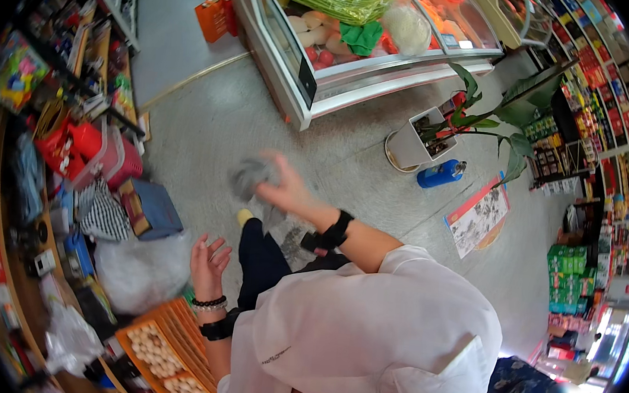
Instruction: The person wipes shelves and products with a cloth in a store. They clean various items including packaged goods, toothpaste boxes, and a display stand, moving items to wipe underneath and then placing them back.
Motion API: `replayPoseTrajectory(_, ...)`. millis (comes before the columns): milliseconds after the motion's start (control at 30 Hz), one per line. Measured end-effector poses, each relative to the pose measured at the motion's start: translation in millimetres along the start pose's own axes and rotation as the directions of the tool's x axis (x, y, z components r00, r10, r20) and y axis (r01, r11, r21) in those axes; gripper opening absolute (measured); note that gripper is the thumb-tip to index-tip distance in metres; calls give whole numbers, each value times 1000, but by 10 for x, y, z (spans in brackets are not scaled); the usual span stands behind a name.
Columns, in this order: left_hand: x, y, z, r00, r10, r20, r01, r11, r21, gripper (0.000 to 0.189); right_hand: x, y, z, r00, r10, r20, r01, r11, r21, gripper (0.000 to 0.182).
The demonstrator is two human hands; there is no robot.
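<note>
My right hand reaches forward over the grey floor, blurred by motion. A dark grey cloth or soft bag is at its fingers; the blur hides how firmly it is held. My left hand, palm up with fingers loosely curled and apart, holds nothing. It is near a clear plastic bag. Below the right forearm, partly hidden, a sheet with a grey pattern lies near my dark trouser leg.
A glass-fronted food display case stands ahead. To its right are a potted plant, a blue bottle and a printed sheet. Boxes and an orange egg crate line the left side. Another person is at lower right.
</note>
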State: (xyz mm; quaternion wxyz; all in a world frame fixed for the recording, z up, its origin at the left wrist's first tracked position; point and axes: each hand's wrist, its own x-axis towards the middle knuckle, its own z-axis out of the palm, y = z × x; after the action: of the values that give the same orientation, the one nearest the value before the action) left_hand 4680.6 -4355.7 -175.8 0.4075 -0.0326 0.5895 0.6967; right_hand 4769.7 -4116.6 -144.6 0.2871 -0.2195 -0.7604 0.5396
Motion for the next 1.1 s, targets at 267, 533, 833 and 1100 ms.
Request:
replayPoseTrajectory(267, 1898, 1010, -637, 987, -54, -154, 59, 998, 31, 41, 2046, 767, -1232, 851, -56, -522, -61, 977, -204, 54)
replayPoseTrajectory(533, 3542, 1714, 365, 993, -99, -63, 111, 967, 231, 33, 2604, 2070, -1869, 759, 165, -630, -505, 760, -409, 56)
replayPoseTrajectory(833, 4710, 2156, 1882, 983, -183, -5, 167, 887, 430, 32, 4205, 2600, -1757, 999, 52, 4, -40, 824, -565, 63)
replayPoseTrajectory(1100, 5504, 2275, 2960, 958, -235, 163, 90, 788, 609, 33, 5729, 2812, -1599, 996, -91, 4, 77, 807, -585, 51)
